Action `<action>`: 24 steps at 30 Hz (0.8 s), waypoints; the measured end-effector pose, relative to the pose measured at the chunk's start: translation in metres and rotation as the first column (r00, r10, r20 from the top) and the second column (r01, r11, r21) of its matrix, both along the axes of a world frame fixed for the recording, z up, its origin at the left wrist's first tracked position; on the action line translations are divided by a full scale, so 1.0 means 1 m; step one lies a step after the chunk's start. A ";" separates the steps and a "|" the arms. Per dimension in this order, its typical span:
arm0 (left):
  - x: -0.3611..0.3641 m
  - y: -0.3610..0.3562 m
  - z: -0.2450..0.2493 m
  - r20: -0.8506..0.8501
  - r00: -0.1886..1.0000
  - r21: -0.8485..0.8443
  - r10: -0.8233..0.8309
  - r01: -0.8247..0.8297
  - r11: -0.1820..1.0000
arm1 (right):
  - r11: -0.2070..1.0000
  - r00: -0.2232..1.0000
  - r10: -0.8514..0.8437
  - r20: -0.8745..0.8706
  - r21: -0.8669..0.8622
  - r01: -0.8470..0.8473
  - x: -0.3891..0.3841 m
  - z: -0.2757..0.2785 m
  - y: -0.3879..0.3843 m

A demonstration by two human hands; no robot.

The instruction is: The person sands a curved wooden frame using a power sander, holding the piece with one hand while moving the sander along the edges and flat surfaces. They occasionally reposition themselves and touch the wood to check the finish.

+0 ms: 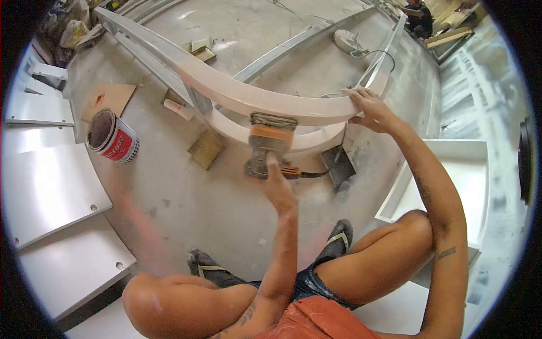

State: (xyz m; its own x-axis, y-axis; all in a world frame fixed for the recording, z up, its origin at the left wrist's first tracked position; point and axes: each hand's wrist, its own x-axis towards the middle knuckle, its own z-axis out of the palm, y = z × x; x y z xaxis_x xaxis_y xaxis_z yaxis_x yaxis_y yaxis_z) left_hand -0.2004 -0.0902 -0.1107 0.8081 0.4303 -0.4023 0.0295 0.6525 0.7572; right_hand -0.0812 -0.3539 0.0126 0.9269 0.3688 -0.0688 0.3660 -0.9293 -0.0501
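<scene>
My left hand (278, 183) is wrapped around an orange and black electric sander (272, 138), somewhat blurred. The sander's pad is up against the front edge of a curved, pale-coated frame (237, 93). A black cord runs from the sander to the right. My right hand (370, 110) grips the right end of the frame's upper curved rail, fingers over the top and thumb below. Under the rails on the floor lie a brown sanding block or board piece (206, 150) and a dark square sheet (339, 167).
A red-labelled paint can (116, 135) stands at left beside cardboard (107, 100). White panels (56, 189) line the left side; a white drawer-like box (480, 169) is at right. A round grey device (347, 40) sits within the frame. Another person (418, 17) is at far right.
</scene>
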 end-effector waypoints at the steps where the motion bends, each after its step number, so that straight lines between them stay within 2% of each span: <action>1: 0.007 0.016 0.004 0.071 0.997 0.077 0.024 -0.029 0.997 | 1.000 1.000 0.004 -0.005 0.000 -0.004 0.000 0.000 0.002; 2: 0.013 0.030 0.008 0.142 0.989 0.151 0.043 -0.064 0.986 | 1.000 1.000 0.006 -0.005 0.005 -0.006 0.000 0.001 0.004; 4: 0.022 0.049 0.018 0.147 0.987 0.172 0.072 -0.097 0.980 | 1.000 0.998 -0.025 -0.054 -0.002 0.025 0.001 0.002 0.004; 9: 0.043 0.091 0.019 0.175 0.981 0.247 0.084 -0.126 0.961 | 0.999 0.999 0.032 -0.034 -0.008 -0.032 0.006 -0.002 -0.002; 11: 0.049 0.112 0.022 0.030 1.000 0.349 -0.003 -0.008 0.937 | 0.999 0.999 0.033 -0.035 0.001 -0.033 0.005 -0.006 -0.004; 14: 0.058 0.125 0.018 0.021 1.000 0.387 -0.021 0.011 0.922 | 1.000 1.000 0.021 0.015 0.000 -0.021 0.007 -0.006 -0.003; 15: 0.058 0.122 0.016 0.029 0.999 0.387 -0.017 0.004 0.922 | 0.999 0.999 0.003 -0.034 0.043 -0.002 0.006 -0.003 -0.002; 16: 0.055 0.113 0.012 0.070 0.997 0.441 0.043 -0.069 0.895 | 0.996 0.996 -0.012 -0.084 0.085 0.019 0.005 0.001 0.000; 17: 0.052 0.103 0.007 0.111 0.989 0.490 0.100 -0.142 0.860 | 0.996 0.997 -0.008 -0.078 0.085 0.015 0.006 0.004 0.002; 18: 0.047 0.091 0.002 0.113 0.988 0.488 0.105 -0.147 0.860 | 0.995 0.994 -0.027 -0.110 0.094 0.038 0.006 0.007 0.004; 20: 0.031 0.061 -0.006 0.259 0.961 0.415 0.094 -0.199 0.888 | 0.994 0.988 -0.034 -0.149 0.098 0.049 0.005 0.005 0.007; 22: 0.011 0.025 0.006 0.218 0.972 0.333 0.087 -0.158 0.930 | 0.990 0.996 0.009 -0.094 0.139 0.004 0.006 0.002 -0.003; 23: 0.003 0.009 0.000 0.251 0.967 0.433 0.048 -0.156 0.888 | 0.991 0.995 0.023 -0.097 0.131 -0.010 0.007 0.005 -0.006; 24: -0.003 -0.003 -0.006 0.277 0.961 0.528 0.007 -0.158 0.835 | 0.981 0.989 0.030 -0.147 0.195 -0.001 0.008 0.010 -0.009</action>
